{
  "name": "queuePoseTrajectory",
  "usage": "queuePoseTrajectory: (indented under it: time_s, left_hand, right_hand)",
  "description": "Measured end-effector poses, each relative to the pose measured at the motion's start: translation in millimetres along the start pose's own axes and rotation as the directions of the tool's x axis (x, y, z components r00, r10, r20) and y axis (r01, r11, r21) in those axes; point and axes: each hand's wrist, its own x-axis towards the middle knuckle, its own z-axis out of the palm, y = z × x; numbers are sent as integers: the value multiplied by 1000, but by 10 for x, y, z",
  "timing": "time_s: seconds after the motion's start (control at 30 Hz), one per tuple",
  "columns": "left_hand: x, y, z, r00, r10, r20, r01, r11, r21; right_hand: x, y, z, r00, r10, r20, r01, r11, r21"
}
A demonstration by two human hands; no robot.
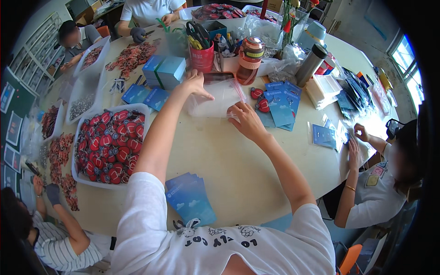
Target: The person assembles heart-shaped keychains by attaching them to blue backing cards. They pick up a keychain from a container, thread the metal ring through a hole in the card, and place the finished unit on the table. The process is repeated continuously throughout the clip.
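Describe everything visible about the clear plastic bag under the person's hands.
The clear plastic bag is a thin, see-through pouch lying flat on the pale round table, a little wrinkled and glossy. A darker strip, seemingly its closure, runs along its far edge. Whether anything is inside cannot be told. The left hand presses its far left part with spread fingers; the right hand pinches its near right edge. Blue cards with red charms lie just to its right.

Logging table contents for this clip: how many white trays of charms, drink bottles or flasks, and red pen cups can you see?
White trays of charms: 5
Drink bottles or flasks: 2, the other being steel
Red pen cups: 1
Total: 8
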Motion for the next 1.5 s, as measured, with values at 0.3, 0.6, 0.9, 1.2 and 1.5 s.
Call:
queuePoseTrajectory:
  time_s: [0.3,0.6,0.9,1.2,1.5]
  left_hand:
    - [23,-61,-124,992,57,110,-28,970,-243]
    - [-311,69,-113,919,357,166,-294,903,-314]
    - [-1168,767,-641,891,359,-278,-310,928,205]
    - [-1482,793,-141,762,235,-603,-207,971,117]
    - [-1480,357,331,702,-405,-586,-273,606,-747]
  right_hand:
    - [8,5,110,998,19,-52,-14,995,94]
    - [-99,-51,188,995,38,-90,-24,988,149]
    - [449,-706,-959,881,-343,-327,226,910,-347]
    - [624,-255,-625,947,-148,285,242,912,-331]
    - [1026,-334,-681,901,-95,423,215,945,-245]
